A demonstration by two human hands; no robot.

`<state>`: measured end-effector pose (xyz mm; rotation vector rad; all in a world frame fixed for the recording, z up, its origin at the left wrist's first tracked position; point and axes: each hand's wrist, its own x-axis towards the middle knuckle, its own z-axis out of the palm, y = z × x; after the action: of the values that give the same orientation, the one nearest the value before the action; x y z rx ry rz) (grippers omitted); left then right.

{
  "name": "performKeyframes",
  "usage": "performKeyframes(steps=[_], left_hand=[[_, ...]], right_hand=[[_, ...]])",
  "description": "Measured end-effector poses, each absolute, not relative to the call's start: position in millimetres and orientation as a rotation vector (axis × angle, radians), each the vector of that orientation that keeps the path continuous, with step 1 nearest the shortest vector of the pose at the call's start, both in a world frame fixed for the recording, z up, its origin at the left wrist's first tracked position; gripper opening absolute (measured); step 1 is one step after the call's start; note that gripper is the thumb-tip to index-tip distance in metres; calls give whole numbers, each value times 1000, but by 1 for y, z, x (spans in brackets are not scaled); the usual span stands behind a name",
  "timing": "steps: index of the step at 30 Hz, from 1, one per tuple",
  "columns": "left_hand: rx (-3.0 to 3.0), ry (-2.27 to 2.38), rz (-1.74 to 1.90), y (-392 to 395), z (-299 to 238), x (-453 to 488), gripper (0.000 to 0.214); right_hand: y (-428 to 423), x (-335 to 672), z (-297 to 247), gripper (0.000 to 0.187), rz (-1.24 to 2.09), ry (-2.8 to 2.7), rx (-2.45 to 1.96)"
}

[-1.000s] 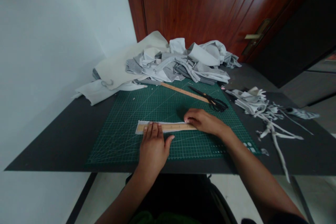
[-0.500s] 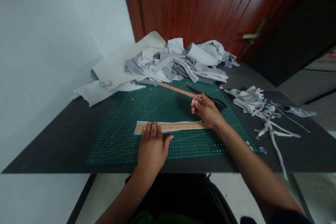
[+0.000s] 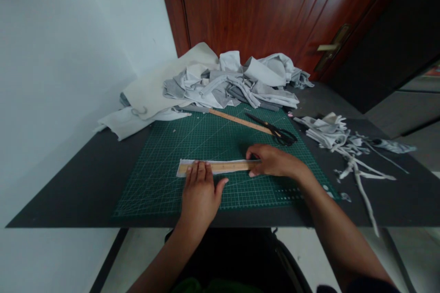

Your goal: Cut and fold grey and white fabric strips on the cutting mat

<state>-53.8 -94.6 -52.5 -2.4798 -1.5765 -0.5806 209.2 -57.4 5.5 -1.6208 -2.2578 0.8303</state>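
Note:
A light wooden ruler (image 3: 230, 166) lies across a narrow strip of white cloth (image 3: 182, 162) on the green cutting mat (image 3: 154, 187). My left hand (image 3: 199, 192) rests flat on the ruler's left part, fingertips pressing it and the thumb spread out to the right. At the ruler's right end, my right hand (image 3: 275, 160) straddles it, fingers on the far edge and thumb on the near edge, gripping it. Its palm hides that end. Behind it lie black-handled scissors (image 3: 278, 132), partly over a second wooden ruler (image 3: 237, 120).
A heap of grey and white cloth (image 3: 223, 84) lies along the back, with a large cream piece (image 3: 154, 87) against the wall. Cloth scraps and thin strips (image 3: 330, 132) lie right of the mat. A wooden door (image 3: 247, 9) stands behind the dark table (image 3: 82, 187).
My right hand has come down from above the mat, where it pinched a small pinkish thing, onto the ruler's right end. The pinkish thing no longer shows. My left hand has stayed put.

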Motion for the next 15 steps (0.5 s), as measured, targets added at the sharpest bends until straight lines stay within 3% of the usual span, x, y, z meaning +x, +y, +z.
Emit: performKeyframes(steps=[7, 12, 15], left_hand=[[-2469, -1549, -616, -98, -46, -54, 60], [-2596, -1282, -643, -100, -45, -53, 31], [-2628, -1271, -652, -99, -45, -53, 25]], right_hand=[[-58, 209, 3, 16, 743, -2339, -1697], [-59, 207, 1, 12, 740, -2333, -1681], [-59, 207, 1, 12, 743, -2326, -1708]])
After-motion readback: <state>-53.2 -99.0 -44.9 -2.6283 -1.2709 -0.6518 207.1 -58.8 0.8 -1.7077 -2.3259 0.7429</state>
